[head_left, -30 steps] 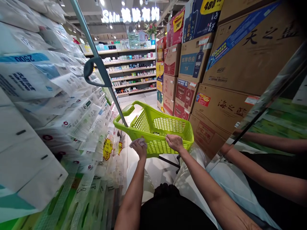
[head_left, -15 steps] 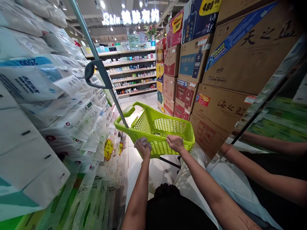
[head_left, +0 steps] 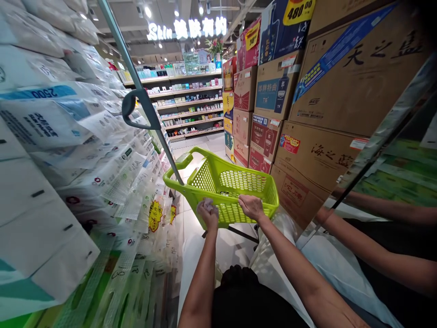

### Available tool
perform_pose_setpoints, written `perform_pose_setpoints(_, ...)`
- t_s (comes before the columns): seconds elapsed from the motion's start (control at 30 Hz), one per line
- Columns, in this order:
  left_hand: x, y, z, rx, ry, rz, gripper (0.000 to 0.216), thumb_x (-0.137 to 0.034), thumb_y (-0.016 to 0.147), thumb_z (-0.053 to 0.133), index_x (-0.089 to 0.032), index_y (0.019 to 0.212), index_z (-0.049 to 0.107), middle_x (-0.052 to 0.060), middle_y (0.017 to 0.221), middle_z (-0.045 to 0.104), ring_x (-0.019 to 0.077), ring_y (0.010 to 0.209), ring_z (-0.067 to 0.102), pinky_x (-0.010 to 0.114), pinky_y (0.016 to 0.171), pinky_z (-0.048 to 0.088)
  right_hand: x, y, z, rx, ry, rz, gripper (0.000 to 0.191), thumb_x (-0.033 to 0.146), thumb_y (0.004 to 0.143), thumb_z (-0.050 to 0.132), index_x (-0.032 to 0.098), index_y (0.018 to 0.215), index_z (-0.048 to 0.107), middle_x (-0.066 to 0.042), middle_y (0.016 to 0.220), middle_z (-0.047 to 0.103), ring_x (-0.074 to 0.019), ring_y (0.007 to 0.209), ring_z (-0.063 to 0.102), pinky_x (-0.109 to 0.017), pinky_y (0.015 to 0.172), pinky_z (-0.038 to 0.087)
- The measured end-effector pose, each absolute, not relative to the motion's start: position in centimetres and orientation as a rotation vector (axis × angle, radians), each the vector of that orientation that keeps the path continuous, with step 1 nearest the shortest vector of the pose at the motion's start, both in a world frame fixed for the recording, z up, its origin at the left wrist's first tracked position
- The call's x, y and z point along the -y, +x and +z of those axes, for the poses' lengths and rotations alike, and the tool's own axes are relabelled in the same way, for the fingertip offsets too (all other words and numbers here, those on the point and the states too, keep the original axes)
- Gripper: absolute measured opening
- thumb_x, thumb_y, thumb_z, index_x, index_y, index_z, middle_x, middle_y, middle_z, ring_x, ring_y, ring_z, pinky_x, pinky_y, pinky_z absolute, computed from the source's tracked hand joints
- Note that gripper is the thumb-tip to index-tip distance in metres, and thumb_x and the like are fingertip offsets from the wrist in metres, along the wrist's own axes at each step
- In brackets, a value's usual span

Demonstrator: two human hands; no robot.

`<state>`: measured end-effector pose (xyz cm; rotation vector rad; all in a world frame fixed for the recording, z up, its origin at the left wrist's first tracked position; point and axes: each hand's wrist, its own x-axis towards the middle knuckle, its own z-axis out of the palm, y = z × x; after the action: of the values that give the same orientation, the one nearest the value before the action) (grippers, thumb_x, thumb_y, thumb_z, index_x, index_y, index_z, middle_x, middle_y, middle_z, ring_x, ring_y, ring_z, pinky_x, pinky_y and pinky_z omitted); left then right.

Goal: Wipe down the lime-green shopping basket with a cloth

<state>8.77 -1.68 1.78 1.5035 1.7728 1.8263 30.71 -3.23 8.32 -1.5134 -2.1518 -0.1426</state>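
A lime-green plastic shopping cart basket (head_left: 208, 175) with a lattice of holes in its sides stands in front of me. My left hand (head_left: 209, 214) is closed on a crumpled greyish cloth (head_left: 206, 203), which lies against the near side wall of the basket. With its fingers wrapped over the near rim, my right hand (head_left: 251, 207) grips the basket further right. A grey pole (head_left: 153, 116) with a dark loop handle (head_left: 129, 107) slants up from the left side of the basket. The inside of the basket shows only in part.
On the left, plastic-wrapped packs (head_left: 68, 118) are stacked high beside the cart. Cardboard boxes (head_left: 327, 91) form a tall stack on the right, next to a mirror-like panel (head_left: 392, 182) reflecting my arms. Shelves of small goods (head_left: 191, 100) stand at the back, past the tiled floor (head_left: 201, 141).
My left hand has slid slightly right with the cloth along the side of the basket. My right hand keeps its hold on the rim.
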Motion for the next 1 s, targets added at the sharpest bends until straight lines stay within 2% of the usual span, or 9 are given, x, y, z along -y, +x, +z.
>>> perform_pose_setpoints(0.13, 2.3, 11.9, 2.9, -1.615, 1.739, 1.731, 0.034, -0.014, 0.083, 0.052, -0.020, 0.116, 0.054, 0.015, 0.120, 0.056, 0.0287, 0.120, 0.054, 0.045, 0.108, 0.044, 3.3, 30.8, 8.3, 2.171, -1.517, -0.138, 0.038, 0.036, 0.105, 0.035, 0.020, 0.092, 0.067, -0.006, 0.089, 0.074, -0.0181, 0.080, 0.061, -0.029, 0.070, 0.028)
perform_pose_setpoints(0.23, 3.9, 13.0, 1.0, -1.695, 1.803, 1.532, 0.031, -0.015, 0.081, 0.057, -0.021, 0.111, 0.060, 0.013, 0.113, 0.058, 0.0311, 0.114, 0.055, 0.051, 0.108, 0.043, 3.4, 30.9, 8.3, 2.171, -1.525, -0.134, 0.037, 0.034, 0.105, 0.034, 0.021, 0.094, 0.067, -0.007, 0.090, 0.074, -0.0184, 0.080, 0.062, -0.029, 0.070, 0.028)
perform_pose_setpoints(0.33, 4.7, 12.4, -0.7, -1.712, 1.824, 1.427, 0.031, -0.014, 0.079, 0.059, -0.023, 0.109, 0.064, 0.012, 0.111, 0.058, 0.0309, 0.110, 0.056, 0.051, 0.105, 0.046, 3.4, 30.9, 8.3, 2.176, -1.512, -0.144, 0.035, 0.031, 0.104, 0.035, 0.021, 0.093, 0.067, -0.007, 0.088, 0.074, -0.0188, 0.080, 0.061, -0.029, 0.070, 0.028)
perform_pose_setpoints(0.4, 4.4, 11.7, 0.0, -1.704, 1.808, 1.500, 0.031, -0.016, 0.081, 0.061, -0.023, 0.111, 0.064, 0.012, 0.112, 0.057, 0.0309, 0.111, 0.056, 0.049, 0.105, 0.047, 3.3, 30.9, 8.3, 2.181, -1.497, -0.157, 0.034, 0.030, 0.103, 0.036, 0.021, 0.092, 0.067, -0.007, 0.087, 0.073, -0.0191, 0.081, 0.061, -0.029, 0.071, 0.028)
perform_pose_setpoints(0.5, 3.1, 10.6, 3.6, -1.736, 1.699, 1.761, 0.035, -0.017, 0.086, 0.055, -0.020, 0.120, 0.059, 0.014, 0.120, 0.056, 0.0299, 0.119, 0.055, 0.048, 0.111, 0.043, 3.2, 30.9, 8.2, 2.174, -1.493, -0.166, 0.034, 0.030, 0.103, 0.036, 0.020, 0.091, 0.067, -0.007, 0.086, 0.072, -0.0193, 0.080, 0.060, -0.029, 0.071, 0.028)
perform_pose_setpoints(0.6, 1.7, 9.7, 7.3, -1.772, 1.510, 2.021, 0.050, -0.012, 0.085, 0.051, -0.018, 0.134, 0.049, 0.016, 0.134, 0.052, 0.0283, 0.131, 0.050, 0.045, 0.115, 0.039, 3.2, 30.9, 8.1, 2.179, -1.509, -0.150, 0.034, 0.032, 0.103, 0.036, 0.020, 0.094, 0.068, -0.007, 0.088, 0.073, -0.0192, 0.080, 0.060, -0.029, 0.071, 0.028)
perform_pose_setpoints(0.67, 1.3, 9.4, 8.0, -1.757, 1.422, 2.086, 0.059, -0.010, 0.082, 0.051, -0.018, 0.140, 0.043, 0.017, 0.140, 0.049, 0.0280, 0.135, 0.048, 0.044, 0.116, 0.039, 3.3, 30.8, 8.2, 2.187, -1.521, -0.137, 0.033, 0.031, 0.102, 0.037, 0.020, 0.096, 0.068, -0.007, 0.090, 0.073, -0.0192, 0.081, 0.060, -0.030, 0.071, 0.028)
perform_pose_setpoints(0.87, 2.4, 9.2, 5.0, -1.805, 1.301, 2.015, 0.058, -0.006, 0.075, 0.050, -0.020, 0.131, 0.049, 0.015, 0.129, 0.055, 0.0288, 0.130, 0.053, 0.048, 0.115, 0.040, 3.4, 30.8, 8.2, 2.190, -1.514, -0.151, 0.030, 0.031, 0.102, 0.039, 0.020, 0.094, 0.066, -0.007, 0.089, 0.073, -0.0195, 0.081, 0.061, -0.030, 0.072, 0.029)
perform_pose_setpoints(1.0, 1.5, 7.6, 8.4, -1.803, 1.342, 2.247, 0.057, -0.007, 0.078, 0.052, -0.018, 0.135, 0.053, 0.016, 0.135, 0.050, 0.0287, 0.134, 0.049, 0.046, 0.119, 0.037, 3.2, 30.9, 8.2, 2.207, -1.490, -0.163, 0.028, 0.030, 0.101, 0.040, 0.020, 0.093, 0.065, -0.007, 0.088, 0.072, -0.0197, 0.082, 0.061, -0.030, 0.072, 0.029)
